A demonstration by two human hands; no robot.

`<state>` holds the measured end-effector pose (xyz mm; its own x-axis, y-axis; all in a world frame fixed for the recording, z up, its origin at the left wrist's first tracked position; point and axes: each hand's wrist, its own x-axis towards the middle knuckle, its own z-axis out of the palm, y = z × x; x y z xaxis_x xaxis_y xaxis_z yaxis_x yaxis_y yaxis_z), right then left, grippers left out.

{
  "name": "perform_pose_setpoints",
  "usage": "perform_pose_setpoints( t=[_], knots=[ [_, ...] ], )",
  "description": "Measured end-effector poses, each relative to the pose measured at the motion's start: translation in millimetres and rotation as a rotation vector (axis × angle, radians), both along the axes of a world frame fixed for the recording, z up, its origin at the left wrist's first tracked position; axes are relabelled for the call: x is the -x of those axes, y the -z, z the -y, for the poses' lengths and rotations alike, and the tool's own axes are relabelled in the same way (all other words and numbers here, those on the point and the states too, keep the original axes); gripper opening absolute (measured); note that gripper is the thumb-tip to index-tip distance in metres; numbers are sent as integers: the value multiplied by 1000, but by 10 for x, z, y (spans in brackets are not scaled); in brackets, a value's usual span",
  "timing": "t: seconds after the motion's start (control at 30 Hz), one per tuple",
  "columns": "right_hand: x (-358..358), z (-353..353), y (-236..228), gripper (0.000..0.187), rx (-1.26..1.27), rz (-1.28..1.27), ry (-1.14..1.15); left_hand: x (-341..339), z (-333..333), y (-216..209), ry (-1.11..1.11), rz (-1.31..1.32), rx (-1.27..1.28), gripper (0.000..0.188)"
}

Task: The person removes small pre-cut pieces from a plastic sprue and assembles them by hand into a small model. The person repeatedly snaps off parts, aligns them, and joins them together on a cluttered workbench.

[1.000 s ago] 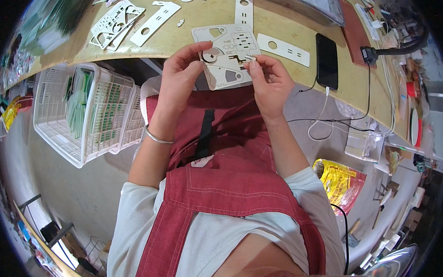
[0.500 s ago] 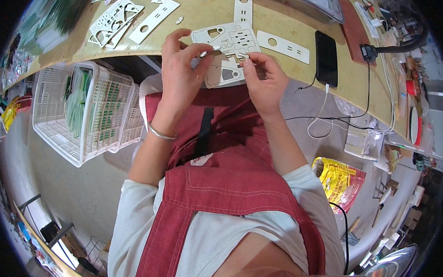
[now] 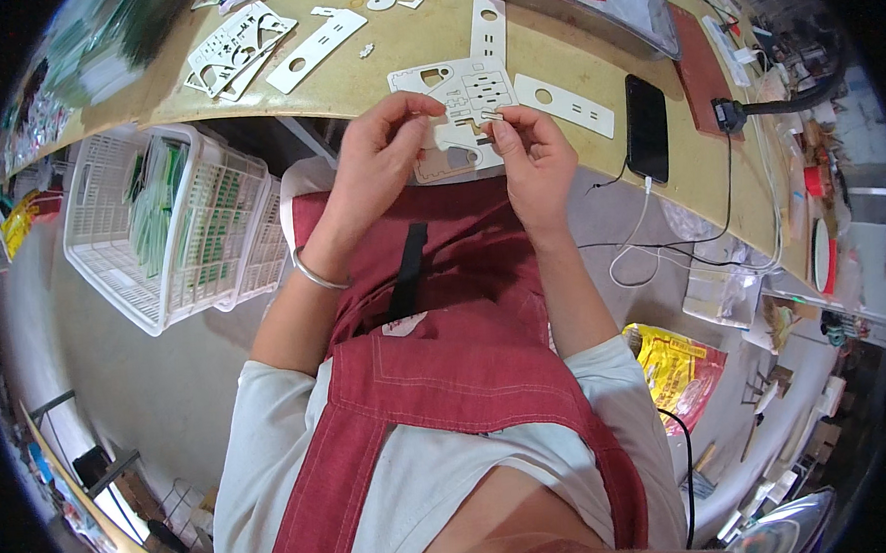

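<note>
A pale die-cut sheet (image 3: 415, 81) with slots and outlined parts lies at the table's front edge, partly under my hands. My left hand (image 3: 382, 160) is closed over its left side, thumb and forefinger pinching a small white cut piece (image 3: 445, 134), partly hidden by the fingers. On the other side, my right hand (image 3: 539, 161) pinches a small pale slotted piece (image 3: 492, 116) between thumb and forefinger. The two pieces are held apart, above the sheet. Slotted white strips with a round hole, one strip (image 3: 564, 106) on the right and another strip (image 3: 489, 36) behind, lie close by.
At the far left of the table are cut-out sheets (image 3: 236, 49) and a long white strip (image 3: 316, 51). A black phone (image 3: 646, 131) with a cable lies right, near a clear bin (image 3: 590, 13). A white basket (image 3: 185, 230) stands below on the left.
My left hand has come lower and its fingers have drawn in closer over the sheet. My right hand keeps its pinch, nearly in place. The view has shifted slightly.
</note>
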<state>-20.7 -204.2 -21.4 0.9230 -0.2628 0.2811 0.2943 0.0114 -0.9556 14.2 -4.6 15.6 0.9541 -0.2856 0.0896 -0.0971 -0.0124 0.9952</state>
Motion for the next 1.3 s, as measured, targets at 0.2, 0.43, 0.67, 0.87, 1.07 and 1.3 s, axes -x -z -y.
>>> perform_pose_setpoints(
  t=[0.2,0.43,0.67,0.87,1.07,1.3],
  knots=[
    [93,-94,-229,17,45,39,-80,146,98,-228,113,-112,56,22],
    [197,-151,-389,18,191,57,-69,207,55,-204,94,-120,100,20],
    [224,-48,-446,14,83,-1,8,195,-41,-77,18,-198,257,23],
    [312,-19,-474,13,-87,-74,-83,220,-4,-64,-16,-196,364,25],
    [370,-138,-541,13,-146,-112,-141,252,44,-13,-7,-177,398,23],
    [361,-291,-440,12,-179,-98,-163,354,127,-7,14,-182,411,20]
  ],
)
